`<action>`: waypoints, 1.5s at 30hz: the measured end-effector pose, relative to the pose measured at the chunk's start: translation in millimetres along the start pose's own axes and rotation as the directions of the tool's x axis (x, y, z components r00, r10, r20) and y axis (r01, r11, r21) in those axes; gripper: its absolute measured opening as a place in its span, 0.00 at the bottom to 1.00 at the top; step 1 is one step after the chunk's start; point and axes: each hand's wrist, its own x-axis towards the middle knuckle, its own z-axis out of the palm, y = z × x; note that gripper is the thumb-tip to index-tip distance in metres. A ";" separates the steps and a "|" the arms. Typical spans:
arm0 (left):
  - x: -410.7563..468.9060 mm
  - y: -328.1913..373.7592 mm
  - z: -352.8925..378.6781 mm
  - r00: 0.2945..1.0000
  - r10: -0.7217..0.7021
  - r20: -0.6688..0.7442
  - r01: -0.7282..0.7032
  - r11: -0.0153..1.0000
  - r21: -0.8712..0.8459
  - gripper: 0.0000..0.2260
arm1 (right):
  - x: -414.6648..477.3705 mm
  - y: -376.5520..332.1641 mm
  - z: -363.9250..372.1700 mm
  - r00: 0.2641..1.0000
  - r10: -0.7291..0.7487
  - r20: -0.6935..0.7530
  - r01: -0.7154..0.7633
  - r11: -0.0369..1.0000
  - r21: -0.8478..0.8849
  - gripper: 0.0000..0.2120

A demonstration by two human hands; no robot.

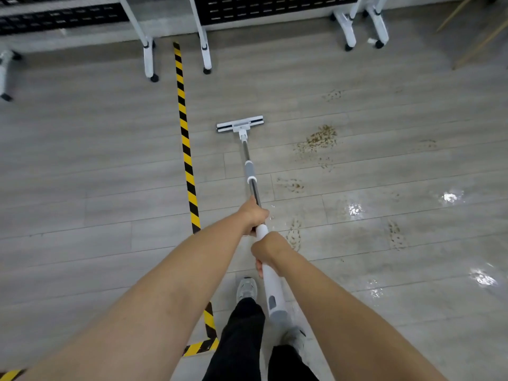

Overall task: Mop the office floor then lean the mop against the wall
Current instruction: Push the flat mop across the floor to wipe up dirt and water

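Bare forearms [154, 295], black trousers [239, 339], grey sneakers [246, 288]

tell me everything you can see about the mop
The mop has a flat white head with dark strips, lying flat on the floor, a shiny metal pole with a grey sleeve, and a white-and-grey upper handle. It slants back toward the person. The left hand grips the metal pole; the right hand grips the white handle behind it.
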 end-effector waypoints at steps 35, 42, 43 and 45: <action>-267.5 -250.7 262.7 0.999 0.015 -0.046 -0.015 1.000 0.002 0.19 | -144.3 418.6 53.0 0.997 -0.071 0.003 0.071 0.993 -0.098 0.08; -246.9 -255.5 224.2 0.999 0.019 -0.050 -0.015 0.996 0.083 0.17 | -135.0 388.3 81.7 0.999 -0.037 -0.005 0.037 0.999 0.033 0.12; -238.8 -256.0 216.7 0.999 0.023 -0.037 -0.019 0.996 0.087 0.17 | -133.2 380.1 84.8 1.000 -0.028 -0.002 0.028 0.999 0.038 0.12; -222.2 -254.8 198.8 0.999 0.046 -0.014 -0.045 0.995 0.090 0.19 | -127.7 361.9 92.1 1.000 -0.023 -0.005 0.023 0.999 0.028 0.13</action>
